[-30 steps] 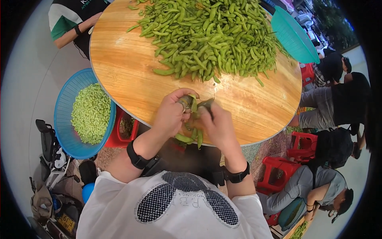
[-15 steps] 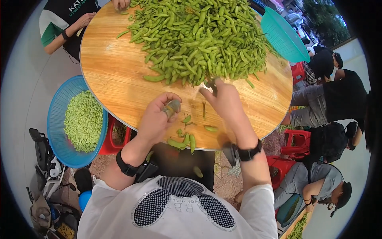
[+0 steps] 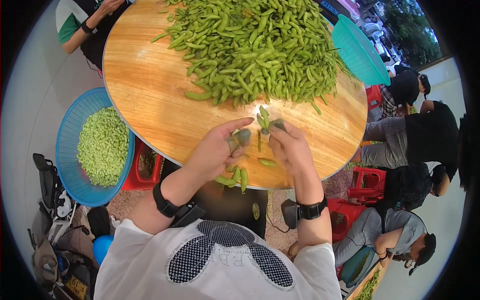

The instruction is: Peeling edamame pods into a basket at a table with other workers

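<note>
My right hand [image 3: 292, 148] pinches a green soybean pod [image 3: 263, 118], held upright over the near part of the round wooden table [image 3: 150, 95]. My left hand [image 3: 212, 150] is close by on the left, index finger stretched toward the pod and thumb apart from it. Both hands have a grey-green patch or cover at the thumb tip; its kind is not clear. Beyond them lies a large heap of soybean pods [image 3: 260, 55]. A few loose pods [image 3: 243, 180] and a thin brown stem [image 3: 259, 141] lie near my hands.
A blue basket [image 3: 65, 150] of shelled beans [image 3: 102, 150] stands left of the table, beside a red stool [image 3: 142, 175]. A teal basket [image 3: 357, 47] leans at the far right edge. Other people [image 3: 432, 137] sit at right; a person's arm [image 3: 92, 22] shows at upper left.
My right hand has drawn back from the heap's edge with a pod in its fingers. My left hand has moved right toward it, its index finger stretching out.
</note>
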Demonstrator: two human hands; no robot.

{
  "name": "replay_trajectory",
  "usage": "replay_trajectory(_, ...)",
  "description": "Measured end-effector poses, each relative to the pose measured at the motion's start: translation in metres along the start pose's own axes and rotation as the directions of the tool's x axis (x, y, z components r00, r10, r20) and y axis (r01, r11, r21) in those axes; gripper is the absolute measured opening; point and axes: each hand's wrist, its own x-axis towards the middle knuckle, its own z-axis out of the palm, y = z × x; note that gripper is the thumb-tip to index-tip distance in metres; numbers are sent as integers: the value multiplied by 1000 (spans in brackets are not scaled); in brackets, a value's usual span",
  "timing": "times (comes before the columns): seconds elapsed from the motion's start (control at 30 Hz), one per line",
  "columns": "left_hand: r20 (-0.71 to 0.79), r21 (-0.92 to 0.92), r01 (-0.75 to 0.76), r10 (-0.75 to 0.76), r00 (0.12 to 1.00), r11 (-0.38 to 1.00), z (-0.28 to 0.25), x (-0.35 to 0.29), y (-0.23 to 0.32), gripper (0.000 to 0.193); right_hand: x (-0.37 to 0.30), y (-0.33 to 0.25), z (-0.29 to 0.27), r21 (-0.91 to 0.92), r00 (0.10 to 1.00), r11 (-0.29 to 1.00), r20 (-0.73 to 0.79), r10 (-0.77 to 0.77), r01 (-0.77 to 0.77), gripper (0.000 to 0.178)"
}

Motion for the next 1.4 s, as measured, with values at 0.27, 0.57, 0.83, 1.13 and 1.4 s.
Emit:
replay_trajectory(0.27, 36, -144, -104, 110, 993, 984, -4, 16, -15, 18, -28, -1, 20, 336, 974, 918, 155, 168, -212, 14)
replay_trajectory(0.57, -76, 17, -188, 189, 979, 982, -9, 14, -19, 13, -36, -2, 34, 141, 981, 990, 193, -11, -17, 15)
replay_trajectory(0.83, 94, -45, -131, 135, 986, 990, -17, 5, -13, 16, -39, 7, 37, 307, 971, 945, 234, 36, -109, 14)
replay_trajectory(1.13, 126, -152, -75, 95, 987, 986, -11, -4, -14, 17, -34, 22, 47, -23, 972, 974, 67, -224, 226, 11)
replay_trajectory(1.4, 2, 171, -302, 306, 952, 938, -11, -10, -4, 17, -24, 7, 46, 522, 954, 816, 277, 112, -247, 20)
